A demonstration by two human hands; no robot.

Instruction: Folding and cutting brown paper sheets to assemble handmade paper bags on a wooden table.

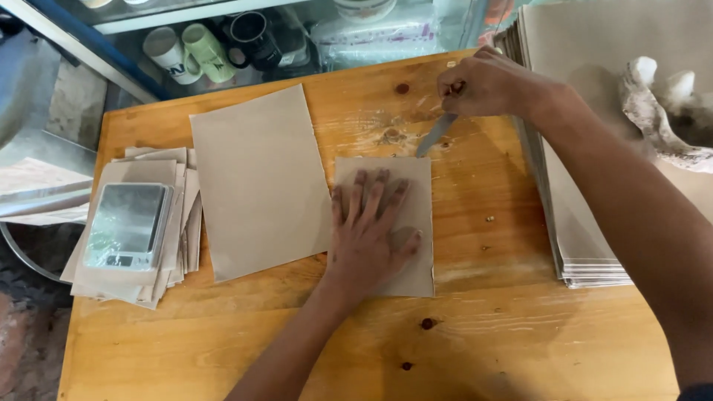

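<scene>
Cardboard cutting, mid-batch

Left hand [368, 238], fingers spread wide, presses the small grey cardboard rectangle [386, 223] flat at bench [297, 349] centre. Right hand [483, 82], fingers closed around a grey-bladed knife [434, 135], sits at 1 o'clock. Cut grey pieces [178, 223] pile at 9 o'clock; tall uncut sheet stack [579, 238] waits at 3.

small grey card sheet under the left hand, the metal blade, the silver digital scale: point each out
small grey card sheet [418, 186]: head view, bare upper right part
metal blade [434, 135]: head view, mid-blade
silver digital scale [128, 223]: head view, centre of platform
</scene>
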